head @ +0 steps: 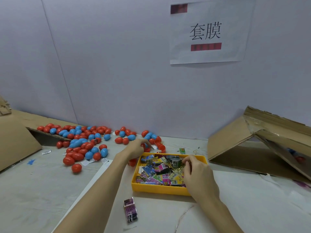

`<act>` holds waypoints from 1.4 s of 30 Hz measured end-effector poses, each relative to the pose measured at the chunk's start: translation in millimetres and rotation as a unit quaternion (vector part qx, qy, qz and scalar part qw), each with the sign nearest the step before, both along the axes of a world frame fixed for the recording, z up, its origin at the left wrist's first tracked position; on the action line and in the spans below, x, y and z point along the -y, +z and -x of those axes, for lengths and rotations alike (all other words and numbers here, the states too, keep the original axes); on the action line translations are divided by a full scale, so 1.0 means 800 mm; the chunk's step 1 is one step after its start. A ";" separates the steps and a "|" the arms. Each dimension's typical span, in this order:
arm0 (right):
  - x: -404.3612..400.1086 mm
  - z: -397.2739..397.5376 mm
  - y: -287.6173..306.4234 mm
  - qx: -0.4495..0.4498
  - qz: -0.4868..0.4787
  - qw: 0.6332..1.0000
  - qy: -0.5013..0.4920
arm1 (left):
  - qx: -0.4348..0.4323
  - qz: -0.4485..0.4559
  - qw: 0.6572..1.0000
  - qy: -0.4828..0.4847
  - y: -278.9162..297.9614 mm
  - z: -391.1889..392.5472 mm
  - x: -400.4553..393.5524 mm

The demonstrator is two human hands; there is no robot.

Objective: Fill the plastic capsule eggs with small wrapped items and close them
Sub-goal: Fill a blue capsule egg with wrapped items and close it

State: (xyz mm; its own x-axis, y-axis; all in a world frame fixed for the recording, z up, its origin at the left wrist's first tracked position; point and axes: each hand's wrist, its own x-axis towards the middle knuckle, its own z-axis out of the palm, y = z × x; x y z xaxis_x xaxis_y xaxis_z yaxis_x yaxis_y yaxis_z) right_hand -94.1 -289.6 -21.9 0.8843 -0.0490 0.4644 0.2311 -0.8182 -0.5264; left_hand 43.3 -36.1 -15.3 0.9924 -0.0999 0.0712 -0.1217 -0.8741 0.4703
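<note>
1. Capsule eggs [79,145], red and blue, lay in a heap at the back left of the table [42,190], pointing every which way.
2. They looked smooth and shiny.
3. The left hand [137,147] curled its fingers around red egg pieces behind the yellow tray [159,190].
4. The right hand [196,172] pinched a wrapped packet [184,163] in the tray.

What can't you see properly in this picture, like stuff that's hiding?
Head view only:
- What the left hand touches among the eggs: its own fingers cover it.
- Whether the right hand has pinched a packet in the yellow tray: fingers hide it.
- Inside the tipped cardboard box: dark, something red and blue barely shows.
- Print on the wrapped packets: too small.
- Red bars on the wall sign: blurred.
</note>
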 end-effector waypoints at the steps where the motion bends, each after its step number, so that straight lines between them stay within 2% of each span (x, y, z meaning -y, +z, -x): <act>1: 0.000 0.000 -0.001 0.000 0.000 1.000 -0.001 | -0.013 -0.009 1.000 0.000 0.000 0.000 0.000; 4: -0.001 -0.001 -0.002 0.002 0.001 1.000 -0.001 | 0.016 -0.019 1.000 0.016 -0.002 0.001 0.000; 9: 0.000 -0.003 -0.003 0.005 -0.004 1.000 -0.004 | 0.169 0.009 0.985 0.033 0.002 0.026 0.006; 14: 0.000 -0.002 -0.005 0.014 -0.025 1.000 0.009 | 0.275 0.063 0.958 -0.053 0.004 0.095 0.045; 18: 0.004 0.001 -0.002 0.048 -0.104 0.991 0.070 | 0.330 0.040 0.933 -0.136 -0.005 0.146 0.087; 22: 0.010 0.001 0.002 0.010 -0.203 0.965 0.166 | 0.319 0.036 0.929 -0.187 -0.008 0.168 0.113; 26: 0.020 -0.004 0.008 -0.048 -0.291 0.938 0.184 | 0.283 0.145 0.930 -0.186 -0.009 0.180 0.122; 29: 0.023 -0.002 0.009 -0.091 -0.303 0.928 0.197 | 0.238 0.185 0.942 -0.149 -0.009 0.184 0.127; 33: 0.020 0.000 0.013 -0.127 -0.313 0.912 0.232 | 0.218 0.236 0.940 -0.114 -0.010 0.180 0.126; 38: 0.029 -0.003 0.020 -0.133 -0.364 0.889 0.244 | 0.178 0.294 0.922 -0.178 -0.012 0.183 0.118; 42: 0.037 -0.002 0.020 -0.142 -0.350 0.892 0.247 | 0.191 0.288 0.922 -0.175 -0.006 0.183 0.110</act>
State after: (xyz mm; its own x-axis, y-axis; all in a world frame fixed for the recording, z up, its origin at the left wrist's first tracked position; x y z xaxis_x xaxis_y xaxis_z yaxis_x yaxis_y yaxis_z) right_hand -92.8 -319.3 -6.3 0.9553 0.1894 0.2271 0.2489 -0.1002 -0.9633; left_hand -103.1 -124.2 -20.1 0.7987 -0.2450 0.5495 -0.6010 -0.3687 0.7091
